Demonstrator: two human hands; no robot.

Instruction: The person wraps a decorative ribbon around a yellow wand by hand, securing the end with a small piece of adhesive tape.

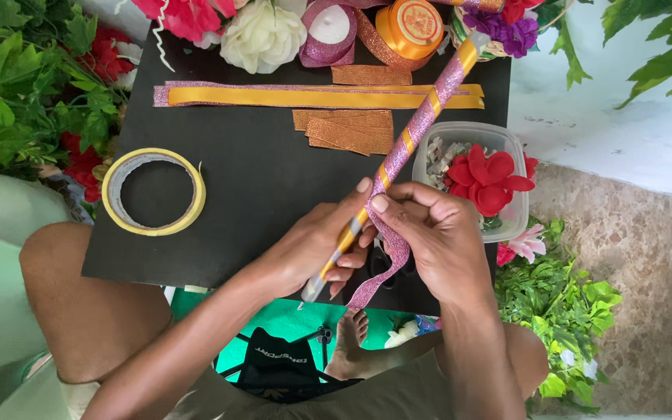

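Observation:
A long stick (421,117), wrapped in spiralling pink glitter and gold ribbon, slants from the upper right down to my hands over a black board (266,179). My left hand (316,245) grips the stick's lower part, thumb on top. My right hand (437,237) pinches the loose pink glitter ribbon (386,260) against the stick; the ribbon's free end hangs down below the hands. Black-handled scissors (383,264) lie partly hidden under my hands.
A yellow tape roll (153,190) lies on the board's left. Ribbon strips (313,96), orange glitter pieces (348,128), ribbon spools (410,27) and artificial flowers (262,35) sit along the far edge. A clear tub (480,179) holds red flowers at right. Green leaves (33,93) flank both sides.

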